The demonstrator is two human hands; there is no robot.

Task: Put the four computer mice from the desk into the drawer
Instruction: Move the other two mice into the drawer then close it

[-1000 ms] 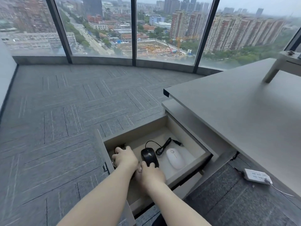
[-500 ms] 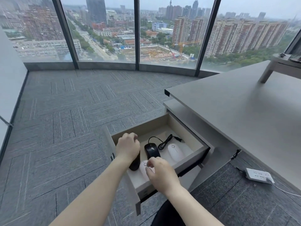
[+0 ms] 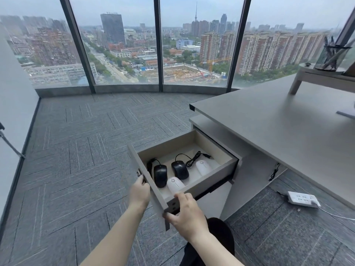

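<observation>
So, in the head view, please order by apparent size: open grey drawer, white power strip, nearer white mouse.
1. Open grey drawer, clearly largest.
2. White power strip.
3. Nearer white mouse; partly hidden by the drawer wall, so its rank against the strip is unsure.

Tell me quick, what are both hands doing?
Left hand: closed on the drawer front, by its far end.
Right hand: closed on the drawer front's near corner.

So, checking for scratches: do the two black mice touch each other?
Apart. The head view shows bare drawer floor between the left black mouse and the right black mouse.
</observation>
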